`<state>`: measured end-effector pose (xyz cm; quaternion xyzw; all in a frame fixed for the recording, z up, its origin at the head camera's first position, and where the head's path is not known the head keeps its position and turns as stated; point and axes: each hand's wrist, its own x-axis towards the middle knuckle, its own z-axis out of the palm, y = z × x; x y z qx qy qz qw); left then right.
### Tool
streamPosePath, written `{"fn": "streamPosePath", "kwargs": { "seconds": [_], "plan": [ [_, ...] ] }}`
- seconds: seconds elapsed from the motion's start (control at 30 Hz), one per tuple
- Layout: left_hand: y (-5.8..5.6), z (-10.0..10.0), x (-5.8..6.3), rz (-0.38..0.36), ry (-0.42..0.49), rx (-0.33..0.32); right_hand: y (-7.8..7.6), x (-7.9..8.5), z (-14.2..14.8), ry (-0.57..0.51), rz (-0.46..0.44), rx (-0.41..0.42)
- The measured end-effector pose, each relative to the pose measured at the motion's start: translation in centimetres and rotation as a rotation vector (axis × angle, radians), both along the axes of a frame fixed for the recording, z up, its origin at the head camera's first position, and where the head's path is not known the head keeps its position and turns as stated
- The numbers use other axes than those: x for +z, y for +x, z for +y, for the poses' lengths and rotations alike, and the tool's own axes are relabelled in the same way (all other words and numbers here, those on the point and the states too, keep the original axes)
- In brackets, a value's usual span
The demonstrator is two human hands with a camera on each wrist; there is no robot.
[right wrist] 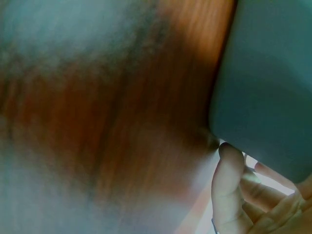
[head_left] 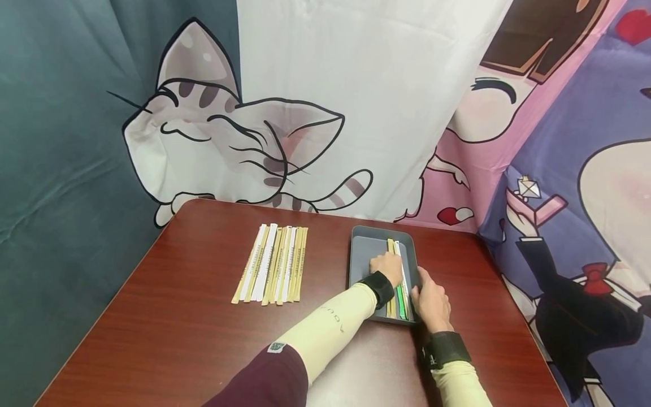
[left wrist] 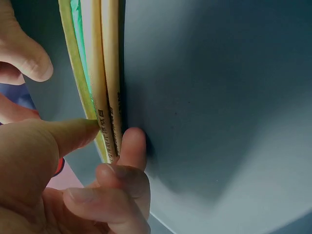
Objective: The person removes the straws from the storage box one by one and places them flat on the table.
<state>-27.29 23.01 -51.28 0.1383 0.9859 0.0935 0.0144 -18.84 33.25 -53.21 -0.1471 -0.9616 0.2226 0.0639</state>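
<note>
A grey rectangular tray (head_left: 365,251) stands on the table, holding several paper-wrapped chopsticks (head_left: 391,308) along its right part, among them a green strip (head_left: 402,303) and a white one. My left hand (head_left: 387,267) reaches into the tray. In the left wrist view its thumb and index finger pinch two tan wrapped chopsticks (left wrist: 103,68) with dark printing from both sides, and the other fingers are curled. My right hand (head_left: 432,302) grips the tray's right side, thumb at the rim. The right wrist view shows its fingers (right wrist: 228,185) against the tray's outer wall.
On the brown table (head_left: 168,316), left of the tray, a neat row of tan and white wrapped chopsticks (head_left: 277,265) lies side by side. Curtains printed with a cartoon cat (head_left: 203,130) and other figures hang behind and beside the table.
</note>
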Motion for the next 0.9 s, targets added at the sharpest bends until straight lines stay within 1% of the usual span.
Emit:
{"fn": "streamPosePath", "kwargs": {
  "seconds": [0.13, 0.33, 0.53, 0.77, 0.9],
  "plan": [
    [-0.19, -0.08, -0.11, -0.011, 0.016, 0.014, -0.05, 0.06, 0.16, 0.002, 0.01, 0.003],
    [-0.61, -0.22, -0.28, -0.062, 0.056, 0.03, -0.14, 0.11, 0.17, 0.001, 0.006, 0.007],
    [-0.86, -0.39, -0.34, -0.068, 0.081, 0.021, -0.3, 0.08, 0.07, 0.001, 0.007, 0.007],
    [-0.79, -0.78, -0.54, -0.077, 0.119, 0.011, -0.19, -0.02, 0.15, 0.007, 0.003, 0.003],
    [-0.88, -0.96, -0.56, -0.089, 0.125, 0.001, -0.13, -0.02, 0.17, 0.004, -0.003, 0.005]
  ]
}}
